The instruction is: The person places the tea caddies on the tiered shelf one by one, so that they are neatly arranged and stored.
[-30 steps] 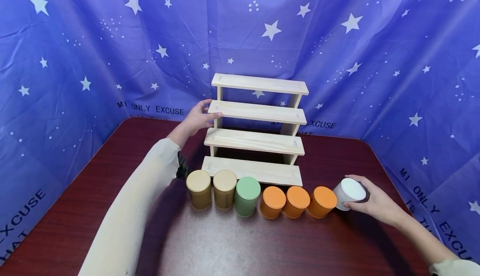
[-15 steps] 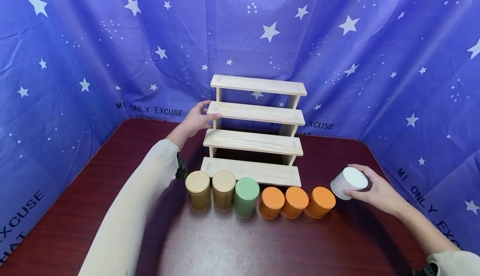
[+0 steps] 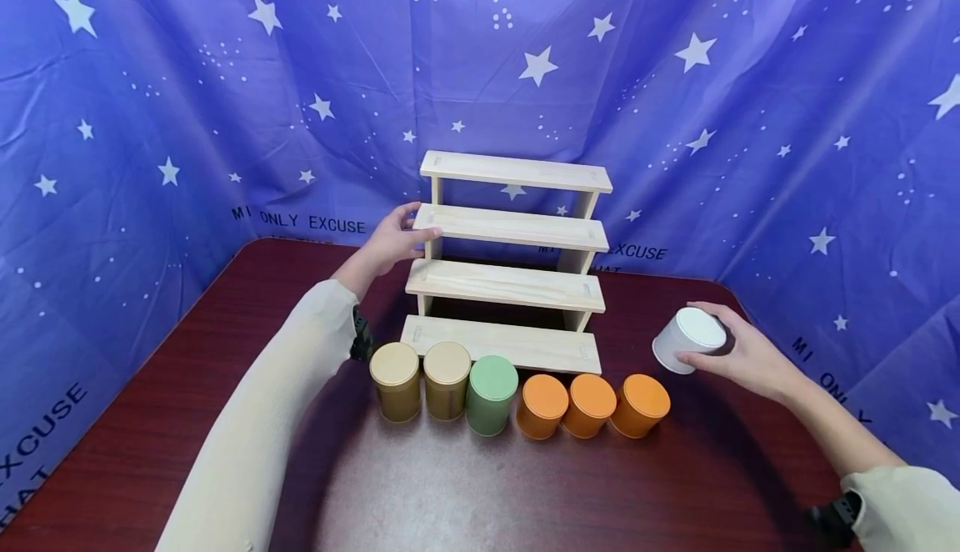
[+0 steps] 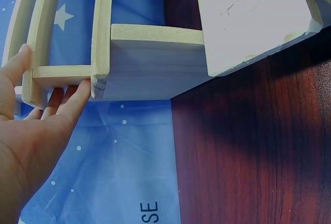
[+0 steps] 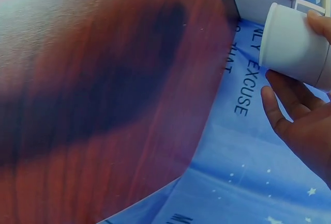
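While the left hand (image 3: 392, 241) is clamped on one end of the wooden rack (image 3: 513, 228), thumb over the second shelf from the top and fingers round by the side panel, the right hand (image 3: 752, 360) has the white tin (image 3: 687, 340) gripped between thumb and fingers, lid up and leaning a bit. From where I'm standing that tin looks off the table (image 3: 592, 502), though I wouldn't swear to how high. I'd call this the carrying step: one hand bracing, the other with a tin in the air. Just in front and to the left of the right hand are three orange tins (image 3: 587, 406), then a green tin (image 3: 492, 396) further left, and two gold tins (image 3: 447, 381) on the person's side of the left hand. Next move, imo, calls for a firm pinch, straightening that lean, and enough height that the tin's base doesn't clip the nearest orange one or the rack to the right hand's left.
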`<state>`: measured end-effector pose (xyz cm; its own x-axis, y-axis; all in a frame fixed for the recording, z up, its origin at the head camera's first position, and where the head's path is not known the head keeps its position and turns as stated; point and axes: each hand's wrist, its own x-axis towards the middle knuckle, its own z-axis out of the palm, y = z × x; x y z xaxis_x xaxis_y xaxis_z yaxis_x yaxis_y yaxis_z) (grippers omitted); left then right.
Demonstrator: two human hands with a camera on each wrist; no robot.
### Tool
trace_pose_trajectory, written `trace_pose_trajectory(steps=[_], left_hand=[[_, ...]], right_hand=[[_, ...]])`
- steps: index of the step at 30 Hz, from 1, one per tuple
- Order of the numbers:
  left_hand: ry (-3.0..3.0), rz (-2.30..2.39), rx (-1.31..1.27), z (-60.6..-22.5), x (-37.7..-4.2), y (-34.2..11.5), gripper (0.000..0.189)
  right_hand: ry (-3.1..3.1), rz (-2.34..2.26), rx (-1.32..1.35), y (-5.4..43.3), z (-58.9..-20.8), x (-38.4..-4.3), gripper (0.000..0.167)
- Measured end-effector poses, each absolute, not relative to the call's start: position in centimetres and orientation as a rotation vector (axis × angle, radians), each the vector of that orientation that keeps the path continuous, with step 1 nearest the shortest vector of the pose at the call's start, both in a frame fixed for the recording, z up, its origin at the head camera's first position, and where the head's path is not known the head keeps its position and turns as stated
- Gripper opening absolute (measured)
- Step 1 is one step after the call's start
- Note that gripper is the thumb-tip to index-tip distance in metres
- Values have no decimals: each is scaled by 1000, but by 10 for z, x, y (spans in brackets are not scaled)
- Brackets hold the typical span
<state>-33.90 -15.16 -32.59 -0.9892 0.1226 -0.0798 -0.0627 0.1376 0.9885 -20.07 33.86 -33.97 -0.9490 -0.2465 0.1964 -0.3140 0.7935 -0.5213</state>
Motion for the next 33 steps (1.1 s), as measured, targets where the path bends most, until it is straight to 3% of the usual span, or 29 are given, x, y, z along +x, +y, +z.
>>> trace_pose_trajectory(steps=[9, 33], left_hand=[[2262, 1979, 53, -326, -339, -152, 78], [2276, 1968, 74, -327, -339, -152, 79]], right_hand=[[-2867, 873, 426, 324, -323, -211, 64], [-2838, 1016, 548, 281, -295, -235, 71]])
